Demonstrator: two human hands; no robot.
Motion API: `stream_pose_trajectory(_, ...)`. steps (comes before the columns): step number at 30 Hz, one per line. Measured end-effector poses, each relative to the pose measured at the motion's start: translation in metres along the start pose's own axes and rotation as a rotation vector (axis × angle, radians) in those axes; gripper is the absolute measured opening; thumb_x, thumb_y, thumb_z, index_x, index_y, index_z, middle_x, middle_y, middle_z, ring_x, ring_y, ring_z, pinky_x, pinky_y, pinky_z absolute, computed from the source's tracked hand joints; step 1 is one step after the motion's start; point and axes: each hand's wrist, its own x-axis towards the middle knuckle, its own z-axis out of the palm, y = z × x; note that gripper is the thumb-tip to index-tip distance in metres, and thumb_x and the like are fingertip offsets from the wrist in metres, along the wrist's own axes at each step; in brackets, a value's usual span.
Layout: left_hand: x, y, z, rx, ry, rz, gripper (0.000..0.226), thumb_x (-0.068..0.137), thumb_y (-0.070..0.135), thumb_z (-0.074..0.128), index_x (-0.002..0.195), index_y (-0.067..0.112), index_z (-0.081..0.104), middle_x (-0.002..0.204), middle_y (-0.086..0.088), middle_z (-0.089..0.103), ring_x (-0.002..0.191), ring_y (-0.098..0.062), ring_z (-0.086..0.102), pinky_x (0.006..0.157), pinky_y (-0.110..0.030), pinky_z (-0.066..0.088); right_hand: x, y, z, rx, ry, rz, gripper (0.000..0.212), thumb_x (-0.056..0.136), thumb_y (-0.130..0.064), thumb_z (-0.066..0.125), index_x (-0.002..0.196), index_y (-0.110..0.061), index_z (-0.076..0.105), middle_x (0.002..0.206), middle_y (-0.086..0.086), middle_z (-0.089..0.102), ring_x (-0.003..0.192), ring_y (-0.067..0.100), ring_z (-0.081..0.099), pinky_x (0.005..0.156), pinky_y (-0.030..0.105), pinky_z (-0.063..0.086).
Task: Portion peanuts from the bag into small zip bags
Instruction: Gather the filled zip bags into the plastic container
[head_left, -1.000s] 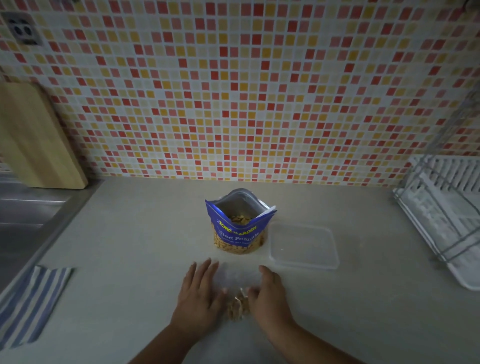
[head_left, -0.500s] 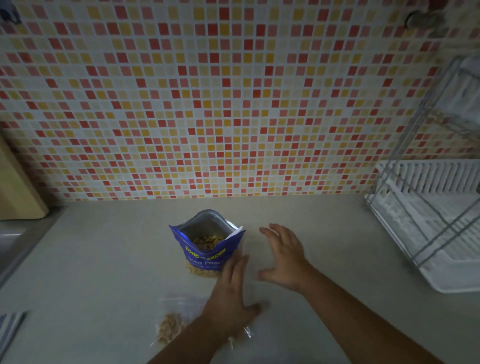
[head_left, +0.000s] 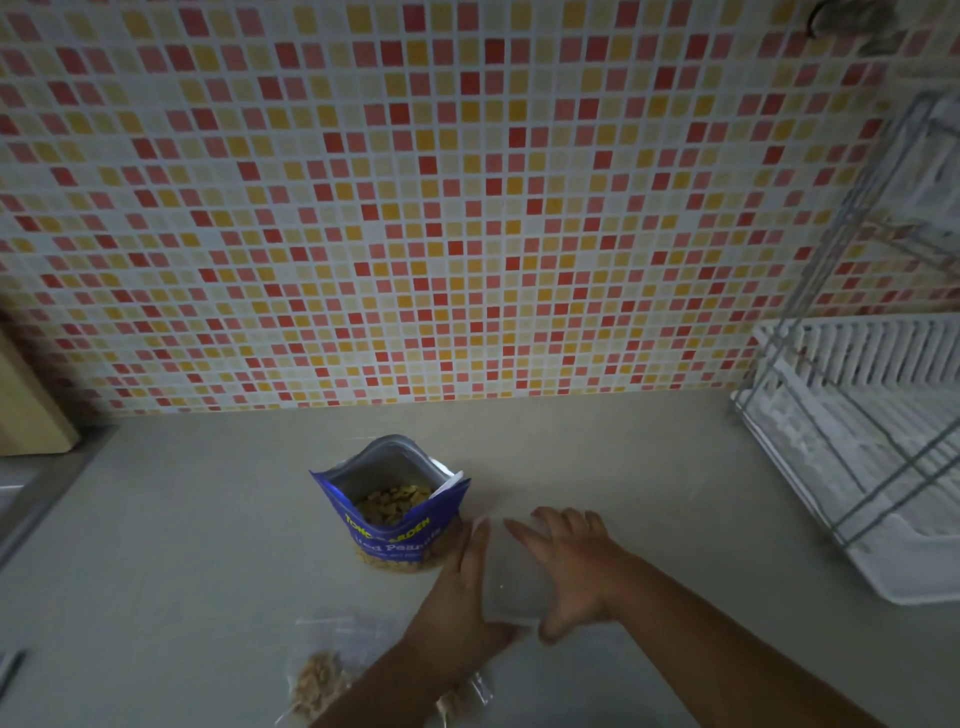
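Right of the open peanut bag (head_left: 395, 519), the left hand (head_left: 465, 587) and right hand (head_left: 574, 561) press, fingers straight, on a blurry clear container (head_left: 511, 582). The left forearm (head_left: 374, 686) half hides a filled zip bag (head_left: 319, 680) nearer.

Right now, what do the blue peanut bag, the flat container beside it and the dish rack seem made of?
Peanut bag: glossy printed plastic film, with a silvery, foil-like lining inside its open mouth. Container: translucent, frosted-looking plastic; the counter shows dimly through it. Dish rack: grey metal wire over a white ribbed tray, probably plastic.
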Motion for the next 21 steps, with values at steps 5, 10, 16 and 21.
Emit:
stream_pose_trajectory(5,-0.031,0.003,-0.012,-0.238,-0.034,-0.085,0.112,0.059,0.054,0.072,0.137,0.051,-0.008,0.151,-0.002,0.018,0.139,-0.029,0.029,0.110,-0.030,0.031,-0.025,-0.015,0.009,0.075,-0.022,-0.052,0.120,0.057,-0.053,0.075,0.149,-0.034,0.000,0.154,0.010,0.010,0.139,0.031,0.014,0.116,0.046,0.011)
stream_pose_trajectory(10,-0.053,-0.003,-0.009,-0.351,-0.061,-0.195,0.131,0.049,0.056,0.081,0.139,0.046,-0.013,0.139,0.000,0.040,0.130,-0.015,0.042,0.101,-0.014,0.032,-0.037,-0.027,0.005,0.128,-0.114,-0.075,0.121,0.061,-0.054,0.078,0.149,-0.034,-0.002,0.156,0.010,0.006,0.143,0.029,0.008,0.116,0.043,0.009)
stream_pose_trajectory(16,-0.069,0.002,-0.014,-0.301,-0.038,-0.258,0.129,0.048,0.062,0.074,0.140,0.038,-0.013,0.129,-0.001,0.044,0.117,-0.012,0.041,0.091,-0.015,0.030,-0.033,-0.025,-0.022,0.152,-0.201,-0.088,0.111,0.063,-0.055,0.077,0.148,-0.038,0.008,0.157,0.002,0.012,0.142,0.027,0.014,0.117,0.040,0.012)
stream_pose_trajectory(21,-0.074,0.007,-0.021,-0.267,0.002,-0.245,0.126,0.049,0.063,0.070,0.140,0.034,-0.011,0.124,0.012,0.036,0.114,-0.010,0.035,0.093,-0.016,0.028,-0.021,-0.001,-0.041,0.200,-0.221,0.030,0.108,0.063,-0.057,0.076,0.147,-0.041,0.012,0.155,-0.001,0.018,0.141,0.028,0.020,0.116,0.040,0.018)
